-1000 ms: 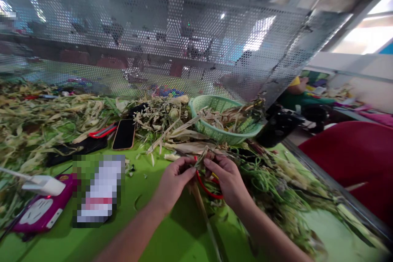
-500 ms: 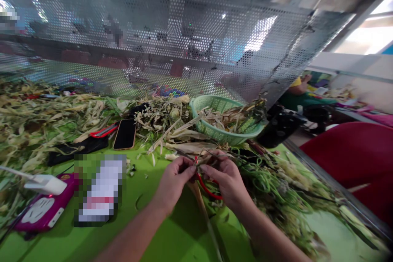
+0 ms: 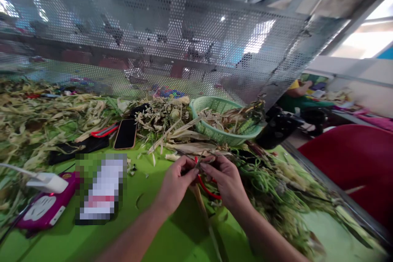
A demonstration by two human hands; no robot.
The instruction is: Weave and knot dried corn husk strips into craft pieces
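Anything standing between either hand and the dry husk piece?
Nothing visible: the left hand and right hand both pinch the dry husk piece in their fingers. A red loop shows just below, between the hands.

Bare left hand (image 3: 175, 180), bare right hand (image 3: 226, 178), uncovered forearms (image 3: 139, 227) widening from narrower wrists (image 3: 162, 208), finer skin detail blurred
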